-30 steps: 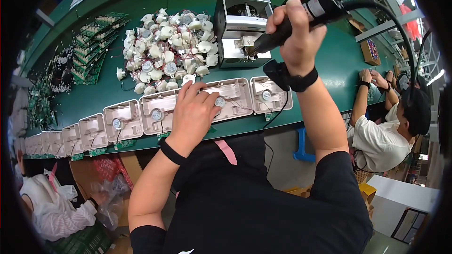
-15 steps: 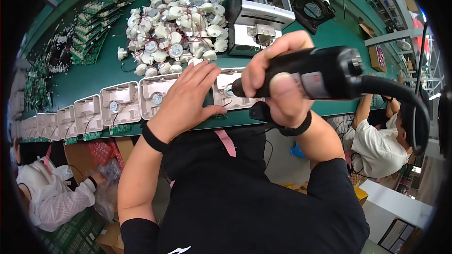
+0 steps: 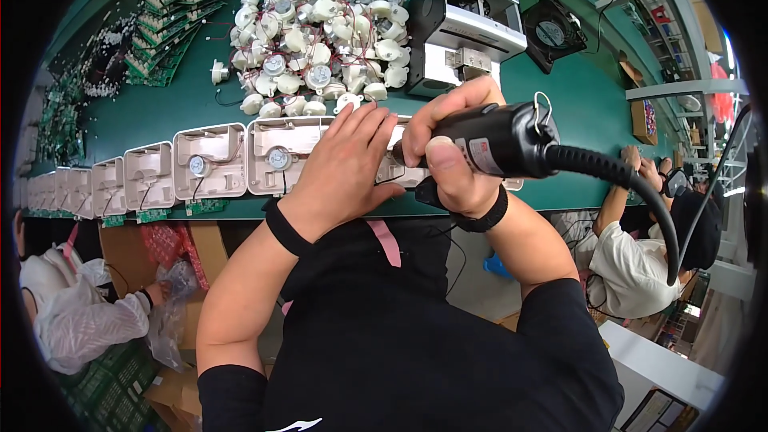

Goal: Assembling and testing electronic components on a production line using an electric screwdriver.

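My right hand (image 3: 458, 172) is wrapped round a black corded electric screwdriver (image 3: 506, 142). The tool's nose points down and left into a pale plastic housing (image 3: 410, 179) at the table's near edge. What its tip touches is hidden behind my fingers. Flat, with its fingers stretched, my left hand (image 3: 342, 166) lies over the left end of that housing and the adjoining one. The adjoining pale housing (image 3: 260, 179) holds a round silver motor (image 3: 279, 158). Another such housing (image 3: 228, 182) with a motor (image 3: 200, 166) stands further left.
A row of open housings (image 3: 149, 180) runs left along the edge. Behind lies a heap of white motors (image 3: 316, 48) with red wires, beside a grey machine (image 3: 464, 24) and a black fan (image 3: 552, 32). Circuit boards (image 3: 164, 40) are stacked far left. Co-workers sit on both sides.
The screwdriver's rear end has swung left, so the tool stands more steeply, its nose still in the housing. My left hand stays spread on the housings. The whole view has shifted slightly.
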A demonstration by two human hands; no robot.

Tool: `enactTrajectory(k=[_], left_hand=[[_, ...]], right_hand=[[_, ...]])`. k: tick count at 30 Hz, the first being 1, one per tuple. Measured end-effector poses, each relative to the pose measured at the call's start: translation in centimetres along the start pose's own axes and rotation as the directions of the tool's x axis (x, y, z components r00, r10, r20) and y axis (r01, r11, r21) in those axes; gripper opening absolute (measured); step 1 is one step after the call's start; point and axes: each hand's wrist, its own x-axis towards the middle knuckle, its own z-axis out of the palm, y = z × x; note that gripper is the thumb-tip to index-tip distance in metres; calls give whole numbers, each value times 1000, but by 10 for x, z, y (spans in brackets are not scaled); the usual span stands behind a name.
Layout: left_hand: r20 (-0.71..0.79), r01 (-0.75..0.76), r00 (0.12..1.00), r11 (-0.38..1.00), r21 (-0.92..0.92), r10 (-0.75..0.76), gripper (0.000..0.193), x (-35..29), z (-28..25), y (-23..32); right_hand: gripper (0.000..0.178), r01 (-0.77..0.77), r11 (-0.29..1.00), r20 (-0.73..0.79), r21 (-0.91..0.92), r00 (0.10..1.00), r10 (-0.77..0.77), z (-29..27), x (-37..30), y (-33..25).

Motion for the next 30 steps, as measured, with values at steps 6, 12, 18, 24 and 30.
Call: enactTrajectory(k=[6,12,18,24,30], left_hand=[[12,21,1000,1000,6,-21,94,1,-3,1],[-94,-16,995,996,83,24,87,-8,-23,9],[-309,512,840,842,173,-447,30,-89,-88,-6],[-296,571,815,779,259,-499,20,-106,-71,-20],[-319,648,745,749,136,-586,17,-107,-62,-24]], right_hand=[[45,21,999,-23,-37,999,-22,3,-1,6],[38,9,988,-190,153,982,21,1,7,-34],[25,226,970,-365,85,913,-181,-63,37,-60],[21,206,957,-416,-204,867,-275,-84,73,-48],[22,45,987,-438,-152,892,-109,-81,70,-38]])
